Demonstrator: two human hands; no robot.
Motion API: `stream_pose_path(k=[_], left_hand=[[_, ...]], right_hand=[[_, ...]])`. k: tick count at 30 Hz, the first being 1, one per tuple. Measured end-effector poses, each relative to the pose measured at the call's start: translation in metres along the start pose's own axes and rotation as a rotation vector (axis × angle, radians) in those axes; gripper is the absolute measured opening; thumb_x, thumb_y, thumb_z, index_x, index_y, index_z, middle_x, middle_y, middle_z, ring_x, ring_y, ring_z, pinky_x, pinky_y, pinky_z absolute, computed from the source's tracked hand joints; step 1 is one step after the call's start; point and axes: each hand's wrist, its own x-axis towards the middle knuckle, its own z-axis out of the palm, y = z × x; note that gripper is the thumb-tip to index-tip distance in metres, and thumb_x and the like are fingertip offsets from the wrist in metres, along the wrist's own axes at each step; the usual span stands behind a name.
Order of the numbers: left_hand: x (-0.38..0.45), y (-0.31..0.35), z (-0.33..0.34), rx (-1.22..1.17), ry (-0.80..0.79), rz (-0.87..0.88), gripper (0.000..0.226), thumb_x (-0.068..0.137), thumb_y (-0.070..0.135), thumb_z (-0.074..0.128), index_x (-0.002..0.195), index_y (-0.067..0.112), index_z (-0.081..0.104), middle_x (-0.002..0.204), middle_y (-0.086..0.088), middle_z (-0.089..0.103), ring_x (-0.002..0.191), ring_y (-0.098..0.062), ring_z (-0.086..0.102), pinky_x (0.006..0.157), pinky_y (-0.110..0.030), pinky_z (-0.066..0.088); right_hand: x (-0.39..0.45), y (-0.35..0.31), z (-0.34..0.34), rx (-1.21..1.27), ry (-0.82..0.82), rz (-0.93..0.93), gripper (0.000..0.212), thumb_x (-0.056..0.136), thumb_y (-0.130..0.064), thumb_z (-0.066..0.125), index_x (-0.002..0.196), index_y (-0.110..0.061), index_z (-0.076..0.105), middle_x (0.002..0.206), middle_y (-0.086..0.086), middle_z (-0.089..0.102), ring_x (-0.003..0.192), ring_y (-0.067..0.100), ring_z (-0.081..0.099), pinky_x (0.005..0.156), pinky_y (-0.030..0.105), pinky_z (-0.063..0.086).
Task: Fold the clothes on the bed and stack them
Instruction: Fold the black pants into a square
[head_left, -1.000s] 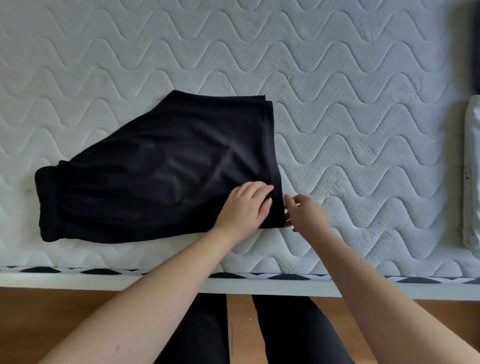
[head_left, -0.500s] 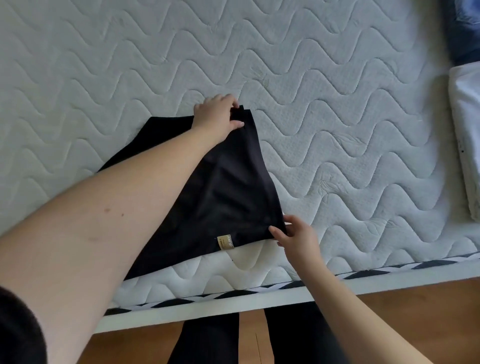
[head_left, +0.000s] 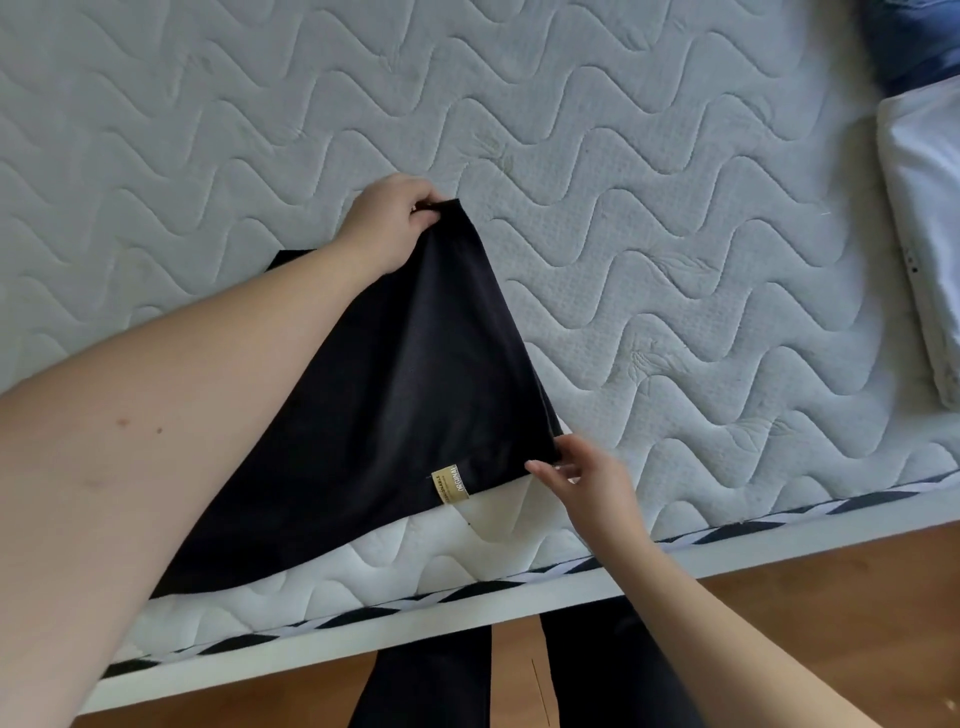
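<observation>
Surface: white quilted mattress (head_left: 649, 156) on a white bed frame (head_left: 779, 545), wood floor below.
Garment: your black garment (head_left: 405, 395) lies at the mattress's near edge, its right side lifted (a tan label (head_left: 451, 484) shows near the hem).
Left hand: your left hand (head_left: 395, 218) pinches the far corner.
Right hand: your right hand (head_left: 587, 480) pinches the near corner.
Right edge: folded white cloth (head_left: 930, 218), blue fabric (head_left: 914, 41) at the far right corner.

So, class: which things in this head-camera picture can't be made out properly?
- Black fabric garment: its left part is hidden behind the left forearm.
- Small yellow label: most of its print is too small.
- White folded item and blue fabric: cut off by the right edge.
</observation>
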Motion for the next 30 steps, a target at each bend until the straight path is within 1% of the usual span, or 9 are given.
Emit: stream_pose_path(k=[3,5,9,11,13,18,23,28,30], left_hand=[[0.001,-0.006,-0.001,-0.061,0.022,-0.081,0.021,0.097,0.016,0.055,0.115,0.018,0.066,0.114,-0.002,0.066,0.102,-0.017,0.058,0.085,-0.02,0.036],[0.002,-0.009,0.001,-0.076,0.007,-0.125,0.021,0.098,0.016,0.052,0.116,0.02,0.063,0.115,-0.001,0.066,0.103,-0.017,0.058,0.087,-0.022,0.038],[0.009,-0.011,0.008,-0.083,-0.072,-0.128,0.026,0.097,0.026,0.056,0.122,0.019,0.055,0.113,0.002,0.062,0.104,-0.017,0.058,0.087,-0.024,0.038],[0.013,-0.01,0.009,-0.068,-0.157,-0.136,0.043,0.093,0.041,0.062,0.13,0.02,0.052,0.114,0.006,0.058,0.104,-0.013,0.053,0.092,-0.028,0.04],[0.02,-0.009,0.01,-0.002,-0.188,-0.151,0.041,0.091,0.042,0.065,0.125,0.02,0.058,0.116,0.002,0.06,0.106,-0.016,0.054,0.095,-0.033,0.042],[0.033,-0.001,0.008,0.111,-0.159,-0.104,0.022,0.095,0.034,0.059,0.111,0.019,0.059,0.113,-0.008,0.063,0.097,-0.026,0.056,0.078,-0.032,0.041],[0.036,0.011,0.018,0.184,-0.163,0.061,0.018,0.097,0.04,0.05,0.104,0.023,0.048,0.091,-0.006,0.059,0.083,-0.03,0.054,0.066,-0.034,0.033],[0.034,0.016,0.033,0.134,-0.124,0.036,0.024,0.096,0.035,0.056,0.112,0.017,0.052,0.117,-0.006,0.061,0.108,-0.028,0.055,0.085,-0.037,0.038],[0.031,0.009,0.025,0.135,-0.084,0.015,0.03,0.095,0.039,0.058,0.117,0.019,0.053,0.117,-0.004,0.06,0.111,-0.026,0.054,0.094,-0.04,0.04]], right_hand=[[0.003,0.001,0.004,-0.063,0.06,0.07,0.028,0.083,-0.053,0.069,0.081,-0.029,0.058,0.074,-0.013,0.063,0.067,0.003,0.058,0.057,0.021,0.043],[0.005,0.001,0.007,-0.142,0.113,0.078,0.031,0.086,-0.051,0.068,0.079,-0.023,0.056,0.084,-0.011,0.055,0.07,0.005,0.054,0.054,0.02,0.037],[0.01,-0.001,0.012,-0.148,0.192,0.063,0.032,0.084,-0.046,0.072,0.088,-0.019,0.054,0.096,-0.008,0.049,0.09,0.015,0.054,0.07,0.028,0.043],[0.012,-0.006,0.012,-0.053,0.199,0.092,0.042,0.081,-0.052,0.072,0.101,-0.022,0.051,0.097,-0.009,0.053,0.092,0.013,0.054,0.076,0.031,0.046],[0.017,-0.012,0.012,-0.013,0.158,0.137,0.047,0.082,-0.057,0.068,0.111,-0.024,0.05,0.098,-0.01,0.057,0.092,0.011,0.056,0.077,0.032,0.048],[0.025,-0.013,0.006,-0.204,0.082,0.121,0.026,0.092,-0.045,0.063,0.091,-0.021,0.052,0.088,-0.006,0.058,0.081,0.015,0.055,0.064,0.029,0.038],[0.024,0.0,-0.008,-0.272,0.078,0.167,0.026,0.094,-0.046,0.06,0.095,-0.02,0.053,0.085,-0.002,0.066,0.077,0.019,0.063,0.062,0.033,0.045],[0.031,0.0,-0.014,-0.476,0.066,0.2,0.037,0.09,-0.058,0.057,0.094,-0.021,0.054,0.086,-0.004,0.063,0.077,0.019,0.055,0.055,0.031,0.035],[0.033,-0.001,-0.019,-0.532,0.067,0.212,0.04,0.087,-0.063,0.057,0.092,-0.024,0.052,0.084,-0.007,0.061,0.078,0.018,0.055,0.057,0.031,0.038]])
